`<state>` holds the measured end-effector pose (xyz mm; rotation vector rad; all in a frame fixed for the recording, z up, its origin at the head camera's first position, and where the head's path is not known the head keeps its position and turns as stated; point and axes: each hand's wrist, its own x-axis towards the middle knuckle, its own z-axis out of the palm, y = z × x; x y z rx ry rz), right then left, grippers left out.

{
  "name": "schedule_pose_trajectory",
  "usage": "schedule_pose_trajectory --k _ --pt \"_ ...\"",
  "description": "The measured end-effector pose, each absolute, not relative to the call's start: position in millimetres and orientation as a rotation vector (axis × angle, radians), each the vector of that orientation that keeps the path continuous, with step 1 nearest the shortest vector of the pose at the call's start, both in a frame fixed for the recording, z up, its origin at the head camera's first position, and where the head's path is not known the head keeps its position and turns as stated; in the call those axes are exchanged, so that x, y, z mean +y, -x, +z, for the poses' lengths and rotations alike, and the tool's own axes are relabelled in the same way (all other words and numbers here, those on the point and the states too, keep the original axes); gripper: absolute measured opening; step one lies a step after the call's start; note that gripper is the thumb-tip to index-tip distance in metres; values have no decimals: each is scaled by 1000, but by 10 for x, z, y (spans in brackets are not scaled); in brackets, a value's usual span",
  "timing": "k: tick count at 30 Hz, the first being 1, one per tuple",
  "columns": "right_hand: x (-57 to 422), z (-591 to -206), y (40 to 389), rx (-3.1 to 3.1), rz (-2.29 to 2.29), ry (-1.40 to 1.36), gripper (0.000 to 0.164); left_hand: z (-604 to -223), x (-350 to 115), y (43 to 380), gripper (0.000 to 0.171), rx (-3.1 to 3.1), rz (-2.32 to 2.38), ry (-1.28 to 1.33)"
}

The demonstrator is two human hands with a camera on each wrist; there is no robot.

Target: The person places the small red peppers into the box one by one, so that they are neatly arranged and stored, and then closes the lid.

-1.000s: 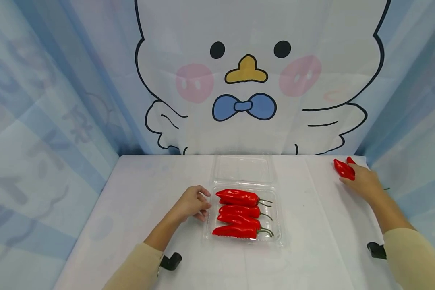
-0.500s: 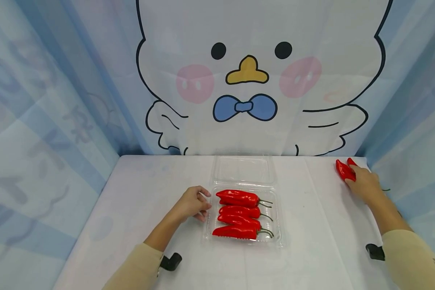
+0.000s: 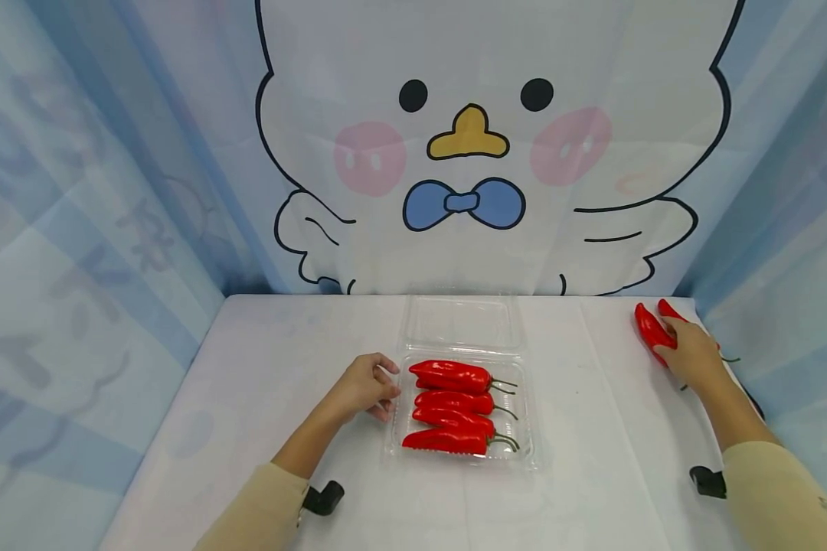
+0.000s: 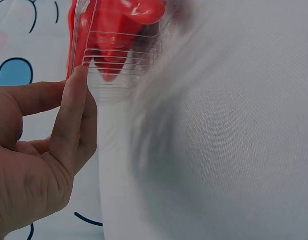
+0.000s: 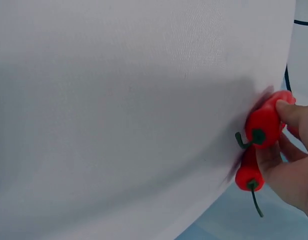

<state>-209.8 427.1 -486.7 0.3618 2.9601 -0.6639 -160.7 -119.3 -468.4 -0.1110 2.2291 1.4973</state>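
At the right back of the table, my right hand (image 3: 691,353) grips a red chili pepper (image 3: 651,331) between thumb and fingers. In the right wrist view its green-stemmed end (image 5: 264,127) points toward the camera. A second red chili pepper (image 5: 250,176) lies close beside those fingers, partly hidden by the hand in the head view. My left hand (image 3: 365,388) is at the left side of a clear plastic clamshell box (image 3: 527,421), fingers loosely bent. The left wrist view shows its fingertips (image 4: 80,72) right at the box's rim.
Several red chili peppers (image 3: 455,402) lie side by side in the box, stems to the right. Its hinged lid (image 3: 463,321) lies open toward the back. A white cloth (image 3: 593,490) covers the table, and a printed curtain (image 3: 469,245) stands behind it. A dark cable (image 5: 304,23) passes beyond the right edge.
My right hand has shifted slightly nearer and closed in on the left chili pepper, which has turned so that its stem now shows below the hand. The left hand and box stay put.
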Motion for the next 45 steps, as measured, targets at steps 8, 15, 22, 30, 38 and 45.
schedule_pose_trajectory --k 8,15,22,30,38,45 --pt "4276 -4877 2080 2834 -705 -516 87 -4696 -1198 1600 31 2237 1484 119" --pt "4274 -4936 2040 2874 -693 -474 86 -4716 -1188 1588 31 2241 1477 121" --pt "4265 -4974 2014 2894 -721 -473 86 -4726 -1187 1587 32 2244 1471 110" --pt "4274 -4997 1991 2892 -740 -473 87 -4722 -1177 1595 31 2234 1476 103" --pt "4278 -4978 1973 2900 -781 -460 81 -4699 -1187 1604 31 2237 1477 111" --pt "4285 -4970 1935 2893 -821 -459 81 -4699 -1195 1608 31 2236 1484 106"
